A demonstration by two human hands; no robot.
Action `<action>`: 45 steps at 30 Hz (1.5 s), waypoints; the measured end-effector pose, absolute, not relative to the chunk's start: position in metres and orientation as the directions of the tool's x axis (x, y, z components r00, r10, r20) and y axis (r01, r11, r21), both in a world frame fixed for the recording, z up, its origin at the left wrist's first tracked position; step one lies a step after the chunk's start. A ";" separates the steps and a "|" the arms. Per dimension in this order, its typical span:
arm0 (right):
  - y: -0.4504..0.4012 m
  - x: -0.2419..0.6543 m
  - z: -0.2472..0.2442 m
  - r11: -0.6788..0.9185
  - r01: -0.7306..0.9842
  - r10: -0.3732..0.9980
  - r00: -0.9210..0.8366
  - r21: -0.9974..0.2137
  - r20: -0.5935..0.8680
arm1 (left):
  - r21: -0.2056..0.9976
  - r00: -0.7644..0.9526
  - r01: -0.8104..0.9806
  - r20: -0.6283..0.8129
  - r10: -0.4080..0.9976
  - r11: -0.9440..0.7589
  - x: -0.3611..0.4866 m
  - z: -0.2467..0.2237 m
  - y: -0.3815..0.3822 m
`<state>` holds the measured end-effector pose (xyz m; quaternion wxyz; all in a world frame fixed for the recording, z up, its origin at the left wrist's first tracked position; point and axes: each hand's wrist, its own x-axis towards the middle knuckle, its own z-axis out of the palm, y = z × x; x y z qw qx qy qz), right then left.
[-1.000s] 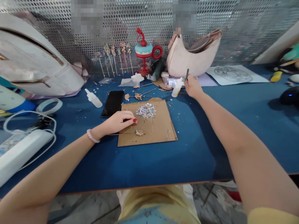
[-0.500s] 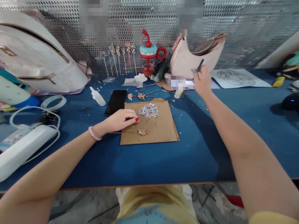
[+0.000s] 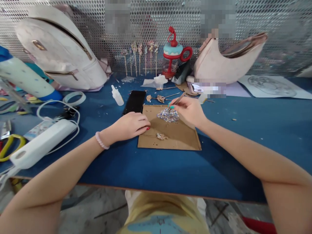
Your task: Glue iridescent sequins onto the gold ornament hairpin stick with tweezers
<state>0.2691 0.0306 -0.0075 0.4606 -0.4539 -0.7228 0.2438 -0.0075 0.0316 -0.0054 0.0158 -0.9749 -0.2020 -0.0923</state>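
Dark, slim tweezers (image 3: 179, 98) are pinched in my right hand (image 3: 192, 112), their tips down at a heap of glittering rhinestones (image 3: 168, 115). That heap lies on a piece of brown cardboard (image 3: 180, 141). My left hand (image 3: 130, 126) rests over the cardboard's left edge, fingers curled and pressed together; anything inside them is hidden. Just beside its fingertips lies a gold stick with a leaf-like head (image 3: 162, 136), partly set with shiny stones. The stick's far end runs below the left hand.
Behind the cardboard are a black phone (image 3: 134, 101), a small glue bottle (image 3: 117, 96) and more gold leaf sticks (image 3: 161, 98). A red and blue cup (image 3: 172, 53), a white backpack (image 3: 60, 52) and a pale handbag (image 3: 224, 66) line the back. A power strip (image 3: 44, 143) lies left.
My right hand has come down and left from near the handbag to the rhinestone heap, bringing the tweezers. The left hand stays at the cardboard's left side. The view has shifted left.
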 end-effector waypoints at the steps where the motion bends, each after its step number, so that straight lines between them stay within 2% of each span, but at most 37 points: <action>1: 0.030 0.268 -0.013 0.445 0.465 0.894 -0.171 -0.766 0.415 | -0.003 0.903 0.394 0.186 0.387 -0.919 -0.008 -0.006 0.031; 8: 0.033 0.271 -0.025 0.435 0.580 0.895 -0.196 -0.689 0.400 | -0.001 0.908 0.385 0.176 0.379 -0.923 -0.010 -0.008 0.034; 30: 0.033 0.272 -0.029 0.460 0.608 0.880 -0.212 -0.647 0.426 | -0.066 0.920 0.369 0.168 0.355 -0.927 -0.010 -0.007 0.033; 40: 0.031 0.272 -0.029 0.445 0.601 0.886 -0.184 -0.664 0.427 | -0.094 0.925 0.358 0.173 0.338 -0.929 -0.010 -0.007 0.033; 45: 0.018 0.264 -0.021 0.461 0.593 0.880 -0.213 -0.660 0.424 | -0.123 0.939 0.320 0.172 0.298 -0.939 -0.010 -0.008 0.031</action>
